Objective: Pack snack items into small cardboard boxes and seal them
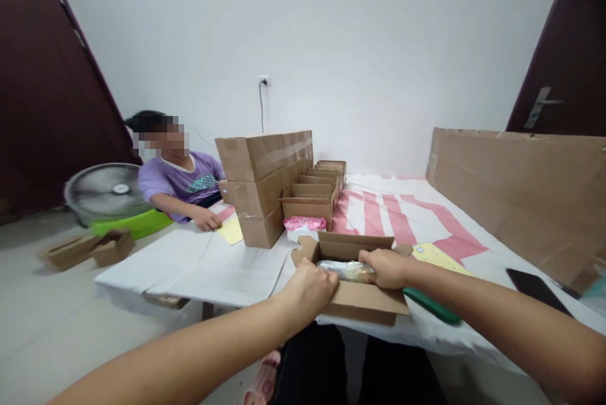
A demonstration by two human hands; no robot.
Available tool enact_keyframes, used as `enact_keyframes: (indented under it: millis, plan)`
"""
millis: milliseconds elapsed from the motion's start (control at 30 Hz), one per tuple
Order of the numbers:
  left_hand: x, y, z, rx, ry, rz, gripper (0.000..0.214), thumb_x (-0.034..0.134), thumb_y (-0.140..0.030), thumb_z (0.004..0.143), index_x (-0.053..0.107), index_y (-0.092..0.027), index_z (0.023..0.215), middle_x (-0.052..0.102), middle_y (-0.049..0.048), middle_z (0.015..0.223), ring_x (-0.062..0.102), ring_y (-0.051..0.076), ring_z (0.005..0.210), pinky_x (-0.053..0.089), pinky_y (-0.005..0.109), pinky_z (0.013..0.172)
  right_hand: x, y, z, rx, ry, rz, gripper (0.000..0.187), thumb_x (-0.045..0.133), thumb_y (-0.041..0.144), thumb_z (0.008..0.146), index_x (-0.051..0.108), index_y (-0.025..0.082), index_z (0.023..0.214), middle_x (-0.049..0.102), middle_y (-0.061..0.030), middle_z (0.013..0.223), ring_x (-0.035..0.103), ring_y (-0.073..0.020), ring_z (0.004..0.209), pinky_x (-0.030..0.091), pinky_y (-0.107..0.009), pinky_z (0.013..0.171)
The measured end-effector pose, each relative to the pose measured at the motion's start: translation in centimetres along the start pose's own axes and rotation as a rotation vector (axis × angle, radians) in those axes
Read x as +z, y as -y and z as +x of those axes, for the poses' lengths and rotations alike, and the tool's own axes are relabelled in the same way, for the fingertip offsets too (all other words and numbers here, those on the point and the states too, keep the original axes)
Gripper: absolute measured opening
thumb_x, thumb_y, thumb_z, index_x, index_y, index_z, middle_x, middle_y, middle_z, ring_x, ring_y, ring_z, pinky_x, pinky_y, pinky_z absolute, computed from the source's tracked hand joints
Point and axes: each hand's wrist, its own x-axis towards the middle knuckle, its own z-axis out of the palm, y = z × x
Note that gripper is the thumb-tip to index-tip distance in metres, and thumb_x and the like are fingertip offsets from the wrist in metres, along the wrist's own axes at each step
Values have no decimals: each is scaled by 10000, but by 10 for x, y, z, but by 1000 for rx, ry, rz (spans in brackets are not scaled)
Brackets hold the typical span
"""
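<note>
An open brown cardboard box [364,301] sits at the near edge of the table. A clear plastic packet [348,271] with something pale inside lies in it. My left hand [308,291] is closed on the packet's left end at the box's near wall. My right hand [386,267] is closed on the packet's right end, over the box. Both forearms reach in from the bottom of the view.
A stack of closed cartons [265,184] and a row of open boxes [315,193] stand behind, with a pink packet [304,223]. A yellow sheet [440,258], a green object [433,307] and a dark phone [537,289] lie right. A person in purple [182,181] sits left by a fan [106,193].
</note>
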Motion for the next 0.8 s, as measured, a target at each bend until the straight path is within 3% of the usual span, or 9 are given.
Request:
enact_keyframes:
  millis: [100, 233, 367, 433, 500, 533, 567, 700, 800]
  plan:
    - [6, 3, 5, 2, -23, -60, 172, 474, -72, 823, 624, -105, 899, 699, 152, 735, 683, 277, 657, 472, 381, 617, -15, -2, -7, 37, -191, 37, 304, 588, 261, 783, 533, 206, 1077, 687, -99, 996, 640, -262, 891, 409, -298, 684]
    - [1, 14, 10, -8, -32, -119, 139, 530, -119, 805, 651, -109, 872, 698, 156, 704, 676, 297, 672, 463, 381, 604, -58, -17, -16, 41, -469, 169, 279, 552, 244, 806, 520, 204, 1080, 678, -65, 943, 617, -204, 833, 409, -268, 692]
    - [-34, 54, 21, 33, 63, -454, 338, 741, -384, 633, 679, -197, 908, 701, 49, 745, 655, 245, 721, 459, 329, 667, -101, -39, -9, 75, -689, 269, 273, 550, 269, 803, 514, 224, 1069, 671, -33, 931, 597, -177, 769, 408, -259, 662]
    - [-53, 83, 35, -166, 26, -676, 361, 711, -518, 627, 669, -178, 743, 648, 27, 641, 618, 214, 620, 432, 290, 584, -115, -47, 2, 86, -756, 288, 288, 555, 270, 798, 513, 225, 1080, 670, -31, 940, 594, -173, 764, 409, -258, 659]
    - [-62, 112, 55, -489, -384, -716, 407, 688, -555, 638, 634, -165, 742, 626, 35, 681, 606, 213, 675, 437, 290, 618, -125, -52, 16, 88, -780, 267, 305, 568, 276, 792, 518, 223, 1088, 670, -31, 934, 592, -176, 771, 409, -258, 660]
    - [-61, 125, 67, -577, -580, -740, 459, 720, -550, 602, 624, -163, 830, 638, 47, 777, 608, 220, 759, 450, 292, 669, -128, -53, 24, 88, -774, 244, 312, 574, 283, 791, 520, 224, 1093, 671, -32, 931, 591, -179, 773, 408, -259, 659]
    - [-58, 136, 79, -592, -685, -818, 554, 764, -524, 553, 601, -159, 935, 641, 63, 888, 604, 225, 837, 461, 294, 715, -131, -53, 31, 90, -761, 216, 318, 578, 291, 793, 521, 225, 1099, 673, -34, 930, 592, -183, 776, 406, -260, 659]
    - [-28, 163, 124, -524, -817, -1166, 917, 851, -346, 450, 435, -134, 1240, 530, 154, 1227, 547, 238, 1068, 458, 314, 866, -131, -55, 63, 124, -679, 93, 315, 567, 317, 817, 531, 237, 1119, 684, -50, 968, 609, -206, 828, 396, -270, 677]
    - [-7, 172, 149, -469, -736, -1290, 865, 860, -267, 424, 490, -148, 1196, 588, 117, 1149, 573, 234, 1025, 467, 321, 864, -122, -64, 86, 111, -629, 69, 306, 571, 323, 820, 549, 249, 1117, 687, -48, 1019, 618, -209, 892, 394, -263, 695]
